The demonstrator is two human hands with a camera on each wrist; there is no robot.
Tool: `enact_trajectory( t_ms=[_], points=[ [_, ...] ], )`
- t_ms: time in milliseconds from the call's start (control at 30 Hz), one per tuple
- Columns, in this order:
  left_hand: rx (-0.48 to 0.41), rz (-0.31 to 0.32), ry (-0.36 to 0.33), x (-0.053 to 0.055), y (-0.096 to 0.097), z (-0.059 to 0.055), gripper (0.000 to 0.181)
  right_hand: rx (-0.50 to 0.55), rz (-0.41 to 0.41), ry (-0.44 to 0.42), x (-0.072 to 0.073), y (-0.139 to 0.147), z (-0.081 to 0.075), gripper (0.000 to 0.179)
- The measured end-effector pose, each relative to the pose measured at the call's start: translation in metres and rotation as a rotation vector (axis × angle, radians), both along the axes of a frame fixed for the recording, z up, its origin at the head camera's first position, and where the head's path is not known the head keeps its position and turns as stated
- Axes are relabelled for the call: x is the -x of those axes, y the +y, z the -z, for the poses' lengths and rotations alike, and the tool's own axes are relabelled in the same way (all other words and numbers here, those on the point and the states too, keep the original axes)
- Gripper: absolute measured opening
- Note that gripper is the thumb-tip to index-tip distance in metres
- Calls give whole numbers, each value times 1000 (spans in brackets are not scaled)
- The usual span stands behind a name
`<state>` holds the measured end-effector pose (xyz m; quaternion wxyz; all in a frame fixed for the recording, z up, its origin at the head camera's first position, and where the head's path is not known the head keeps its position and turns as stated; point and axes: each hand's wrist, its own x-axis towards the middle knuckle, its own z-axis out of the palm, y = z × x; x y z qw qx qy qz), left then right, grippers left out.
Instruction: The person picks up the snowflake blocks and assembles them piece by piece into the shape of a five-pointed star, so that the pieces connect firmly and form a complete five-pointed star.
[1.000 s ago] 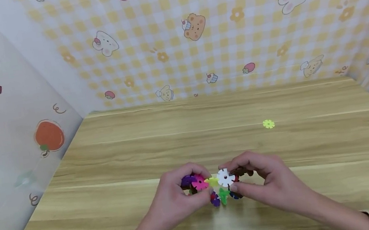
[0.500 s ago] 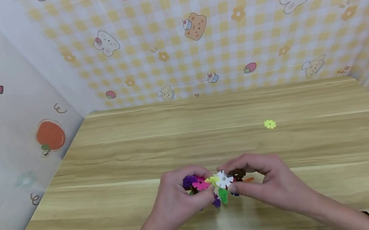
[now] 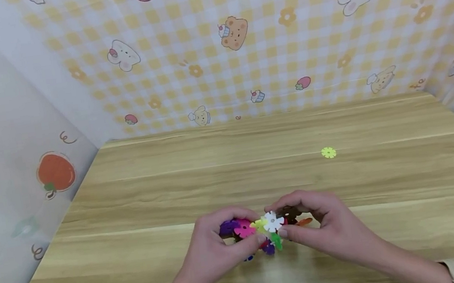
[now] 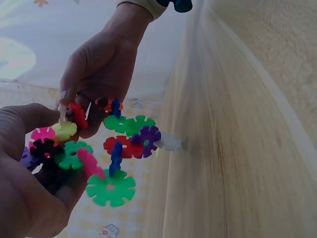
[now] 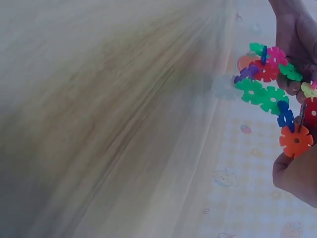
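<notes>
A chain of interlocking snowflake discs in many colours is held between both hands, above the table. My left hand (image 3: 218,244) grips its left part, thumb and fingers around the pink disc (image 3: 244,228) and beside the yellow disc (image 3: 258,226). On the other side my right hand (image 3: 330,221) pinches the white disc (image 3: 272,221), which overlaps the yellow one's edge. Below hang a green disc (image 4: 111,187), a red disc (image 4: 124,147) and a purple disc (image 4: 147,141), seen in the left wrist view. An orange disc (image 5: 296,141) sits by the right hand. The palms hide some discs.
One loose yellow-green disc (image 3: 328,152) lies flat on the wooden table (image 3: 197,178), beyond the right hand. A checked cloth (image 3: 267,51) with cartoon prints rises behind the table. Pale sheets (image 3: 5,140) stand at the sides.
The white disc has tilted and come closer to the yellow disc, as the right hand shifted slightly left. Lower discs have swung a little, and the head view has shifted slightly.
</notes>
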<state>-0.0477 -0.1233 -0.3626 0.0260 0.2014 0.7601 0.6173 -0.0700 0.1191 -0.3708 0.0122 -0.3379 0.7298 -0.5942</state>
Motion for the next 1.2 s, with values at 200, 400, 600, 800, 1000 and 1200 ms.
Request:
enact_trajectory(
  t_ms=[200,400,600,800,1000,1200],
  points=[
    [42,39,63,3,-3,-2,36,17,2,25,-3,1,-1,45],
    [160,167,309,9,1,-7,53,29,-34,-54,-5,-1,-8,52],
    [212,182,335,7,2,-17,54,17,-104,-99,-3,-7,-17,58],
    [187,148,226,9,3,-24,47,-47,-57,-247,-1,-5,-28,66],
    [183,29,139,10,0,-23,45,-33,94,-376,20,6,-23,63],
    [126,-44,157,12,-5,-20,43,-114,437,-641,63,55,1,74]
  ],
)
